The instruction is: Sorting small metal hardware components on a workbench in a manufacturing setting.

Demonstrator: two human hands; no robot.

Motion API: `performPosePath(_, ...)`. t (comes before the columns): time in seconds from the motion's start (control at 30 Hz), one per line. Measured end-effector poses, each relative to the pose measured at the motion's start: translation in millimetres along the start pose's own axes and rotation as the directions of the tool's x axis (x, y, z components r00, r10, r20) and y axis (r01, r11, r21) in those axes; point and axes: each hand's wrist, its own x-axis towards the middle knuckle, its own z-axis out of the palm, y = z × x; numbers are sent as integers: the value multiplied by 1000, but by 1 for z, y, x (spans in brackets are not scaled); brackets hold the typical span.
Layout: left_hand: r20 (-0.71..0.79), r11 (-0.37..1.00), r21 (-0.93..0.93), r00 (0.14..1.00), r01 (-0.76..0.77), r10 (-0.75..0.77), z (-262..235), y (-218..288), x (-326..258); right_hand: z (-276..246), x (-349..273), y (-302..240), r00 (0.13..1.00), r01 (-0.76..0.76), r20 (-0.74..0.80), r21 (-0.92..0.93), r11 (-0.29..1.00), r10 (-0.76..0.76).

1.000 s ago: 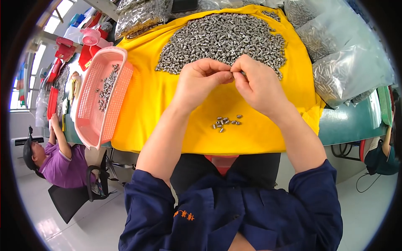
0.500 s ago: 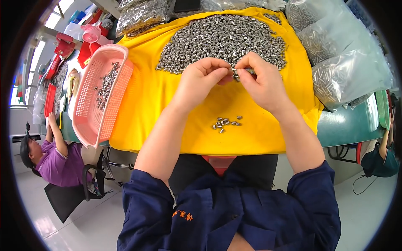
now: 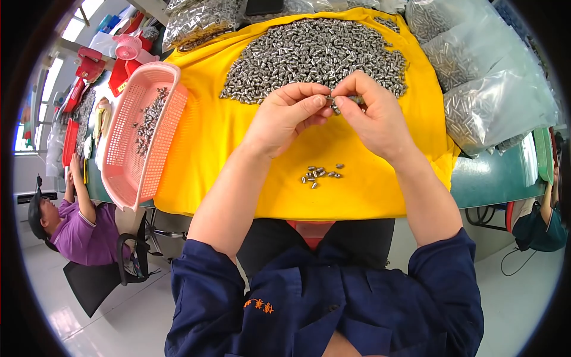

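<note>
— Since a second ago, little has been shifted: both hands are kept raised together over the yellow cloth [image 3: 238,149], above the same spot.

— What is held?

— A small metal part [image 3: 331,102] is pinched between the fingertips of the left hand [image 3: 285,116] and the right hand [image 3: 372,116], both closed narrowly on it.

— And around them?

— Nearest, a small cluster of parts [image 3: 321,174] is seen on the cloth; farther off, the large heap of metal parts [image 3: 309,53]; to the left, a pink basket [image 3: 128,154].
</note>
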Motion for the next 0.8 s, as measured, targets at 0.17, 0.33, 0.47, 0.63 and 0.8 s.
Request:
performPosePath(0.17, -88, 974, 218, 992, -67, 88, 6, -2, 1, 0, -3, -7, 999, 34, 27, -264, 964, -27)
performPosePath(0.33, -105, 950, 292, 984, -109, 145, 5, -6, 1, 4, -4, -2, 996, 78, -16, -245, 966, -84)
performPosePath(0.47, -150, 923, 365, 970, -125, 191, -2, 7, 0, -1, 0, -3, 985, 119, -96, -207, 971, -142)
performPosePath(0.63, 6, 415, 909, 997, -35, 72, 14, 0, -24, -13, 6, 1, 985, -13, -170, -85, 996, -2)
performPosePath(0.8, 367, 274, 890, 929, -364, 42, 20, -8, -39, -11, 3, -2, 990, -1, -142, -33, 999, -3)
